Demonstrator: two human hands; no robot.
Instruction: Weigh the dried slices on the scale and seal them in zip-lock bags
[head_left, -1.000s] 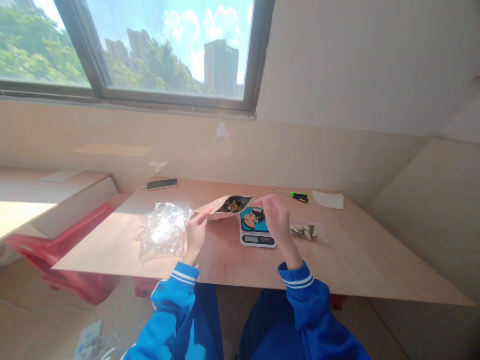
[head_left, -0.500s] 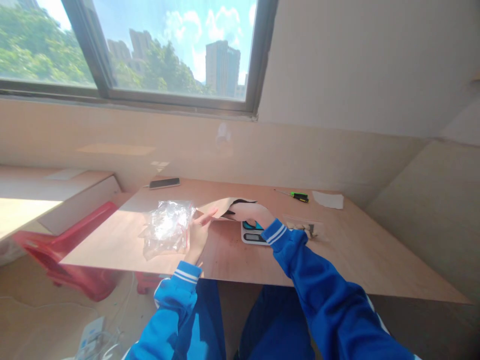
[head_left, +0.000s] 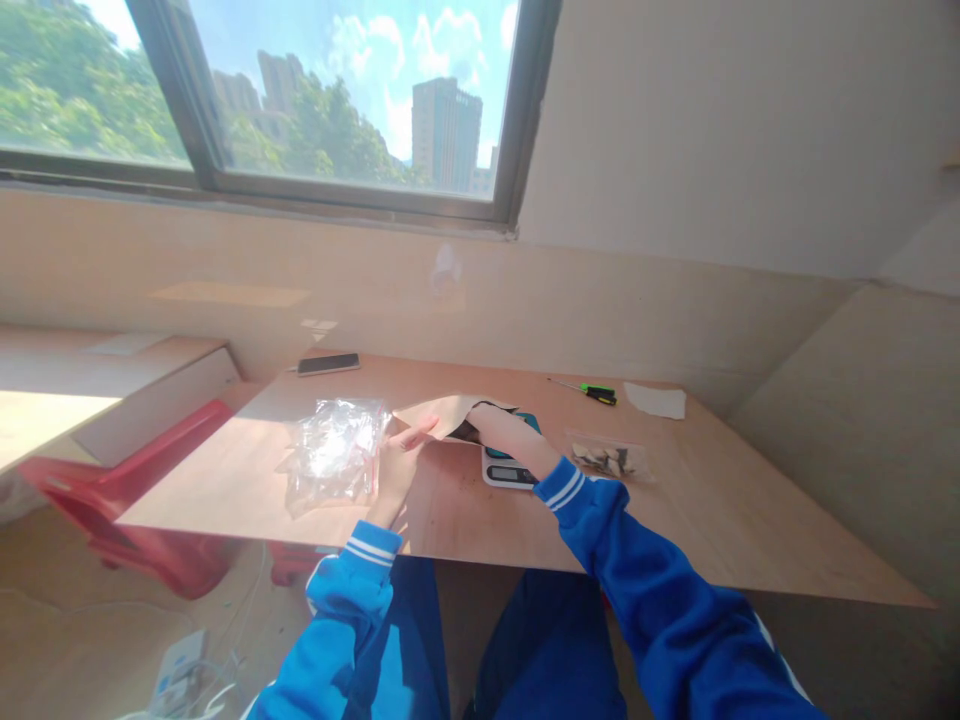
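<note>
My left hand grips the closed left end of a brown paper bag, thumb on top. The bag lies on its side above the table with its dark mouth facing right. Into that mouth reaches my right hand, its fingers hidden inside. Just behind and below my right wrist is a white digital scale with a blue-green top, partly covered. To the right of the scale lies a clear zip bag with brownish pieces in it. A stack of empty clear zip bags rests beside my left hand.
A phone lies at the table's back left. Toward the back right are a green-and-black screwdriver and a white paper piece. A red plastic chair stands left of the table, with cables on the floor.
My right hand has gone deeper into the paper bag, its fingers now out of sight. The right forearm has shifted slightly, uncovering more of the filled zip bag and the scale's top.
</note>
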